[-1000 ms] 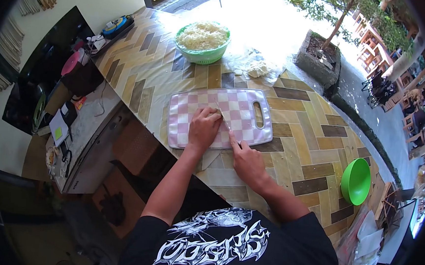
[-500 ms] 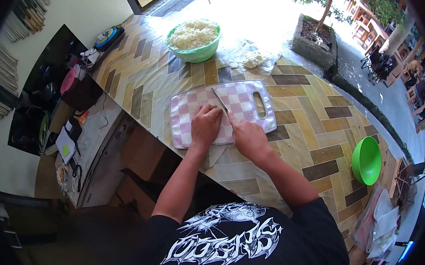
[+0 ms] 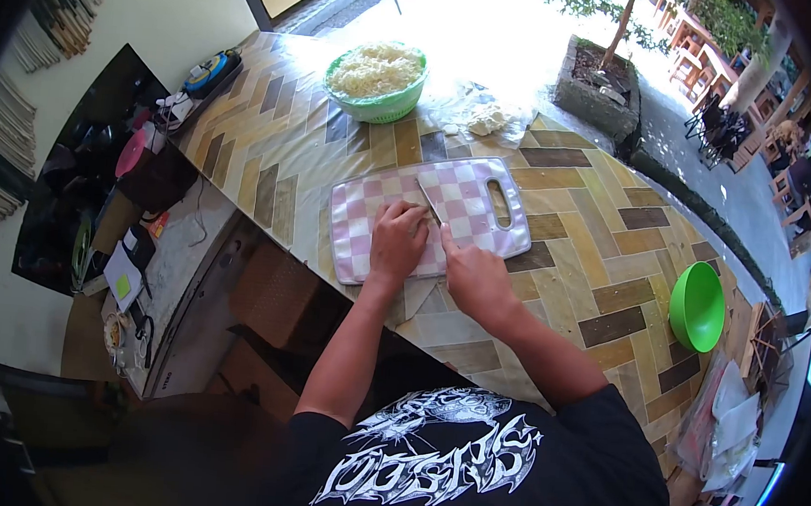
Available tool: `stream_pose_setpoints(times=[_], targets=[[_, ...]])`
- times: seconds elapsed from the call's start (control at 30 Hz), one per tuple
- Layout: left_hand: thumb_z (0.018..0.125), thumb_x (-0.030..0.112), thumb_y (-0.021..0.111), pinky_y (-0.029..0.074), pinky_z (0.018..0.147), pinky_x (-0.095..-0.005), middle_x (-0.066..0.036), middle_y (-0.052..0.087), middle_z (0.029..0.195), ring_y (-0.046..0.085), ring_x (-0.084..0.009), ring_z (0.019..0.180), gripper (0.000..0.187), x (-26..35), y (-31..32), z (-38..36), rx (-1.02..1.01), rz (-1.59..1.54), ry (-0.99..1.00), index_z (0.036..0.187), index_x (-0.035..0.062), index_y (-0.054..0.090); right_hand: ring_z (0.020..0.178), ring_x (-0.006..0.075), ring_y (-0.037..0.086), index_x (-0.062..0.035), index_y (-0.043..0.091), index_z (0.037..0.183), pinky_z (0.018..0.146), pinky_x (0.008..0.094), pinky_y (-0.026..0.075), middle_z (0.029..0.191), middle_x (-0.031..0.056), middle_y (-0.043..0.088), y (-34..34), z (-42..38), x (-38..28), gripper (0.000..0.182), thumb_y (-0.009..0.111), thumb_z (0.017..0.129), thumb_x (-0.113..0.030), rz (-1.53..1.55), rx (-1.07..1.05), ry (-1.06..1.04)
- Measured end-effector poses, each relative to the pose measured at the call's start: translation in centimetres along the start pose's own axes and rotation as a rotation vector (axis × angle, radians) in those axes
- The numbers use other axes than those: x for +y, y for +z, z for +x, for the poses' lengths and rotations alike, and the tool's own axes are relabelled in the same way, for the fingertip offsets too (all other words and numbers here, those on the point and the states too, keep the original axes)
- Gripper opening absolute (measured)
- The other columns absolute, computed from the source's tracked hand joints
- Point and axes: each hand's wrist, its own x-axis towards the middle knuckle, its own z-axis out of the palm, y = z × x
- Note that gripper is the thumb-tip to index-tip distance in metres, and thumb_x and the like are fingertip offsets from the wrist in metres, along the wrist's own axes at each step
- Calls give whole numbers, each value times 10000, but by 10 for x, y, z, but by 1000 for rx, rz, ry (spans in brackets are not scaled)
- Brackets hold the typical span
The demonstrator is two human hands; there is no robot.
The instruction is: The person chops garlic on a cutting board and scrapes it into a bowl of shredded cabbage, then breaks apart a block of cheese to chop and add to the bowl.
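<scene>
A pink-and-white checkered cutting board (image 3: 372, 194) lies on the table in front of me. My right hand (image 3: 479, 275) is closed on the handle of a knife (image 3: 428, 198), its index finger stretched along the blade. The blade points away and slightly left, low over the board. Close on its left, my left hand (image 3: 399, 241) rests on the board with curled fingers. Those fingertips press on something small beside the blade that I cannot make out.
A green basket (image 3: 383, 110) heaped with pale shreds stands beyond the board. Beside it, white pieces lie on a clear plastic sheet (image 3: 479, 113). A green bowl (image 3: 699, 307) sits tilted at the right, near plastic bags (image 3: 730, 421). The table edge runs along the left.
The knife and my right hand have shifted slightly relative to the board. My left hand stays curled in nearly the same place. The whole view has drifted a little.
</scene>
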Motion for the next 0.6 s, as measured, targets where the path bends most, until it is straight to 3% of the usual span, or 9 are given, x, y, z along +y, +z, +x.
stream_pose_setpoints(times=[0.1, 0.3, 0.4, 0.5, 0.6], targets=[[857, 85, 762, 543, 941, -437, -88, 736, 1044, 652, -333, 1040, 233, -1, 2, -1, -34, 7, 17, 1084, 70, 813, 750, 414, 753, -22, 507, 1578, 697, 542, 608, 786, 230, 720, 42, 2, 0, 624, 586, 964, -100, -112, 148, -20], [872, 83, 718, 558, 926, -448, -99, 700, 1061, 621, -357, 1040, 161, 6, -1, -1, -63, 90, 73, 1017, 65, 785, 739, 417, 751, -19, 501, 1582, 701, 534, 616, 794, 232, 719, 1, 13, 18, 636, 593, 957, -94, 79, 58, -40], [869, 86, 715, 558, 925, -450, -103, 696, 1068, 617, -360, 1045, 155, 2, 2, -1, -61, 91, 82, 1008, 61, 780, 749, 418, 754, -18, 510, 1575, 710, 532, 616, 812, 224, 727, 11, 2, 1, 625, 593, 961, -99, -12, 45, 14], [865, 84, 712, 553, 934, -452, -106, 695, 1075, 614, -360, 1055, 169, 5, 2, -2, -85, 72, 52, 1017, 51, 780, 758, 420, 756, -17, 511, 1574, 707, 534, 616, 835, 234, 733, 43, 9, 0, 625, 582, 956, -81, -94, 170, 2], [861, 81, 708, 547, 947, -452, -111, 695, 1072, 614, -356, 1055, 210, 7, -5, 0, -92, 43, 53, 1050, 43, 788, 770, 416, 765, -13, 481, 1595, 702, 534, 621, 868, 236, 740, 22, 20, 12, 649, 573, 955, -67, 38, 95, -16]])
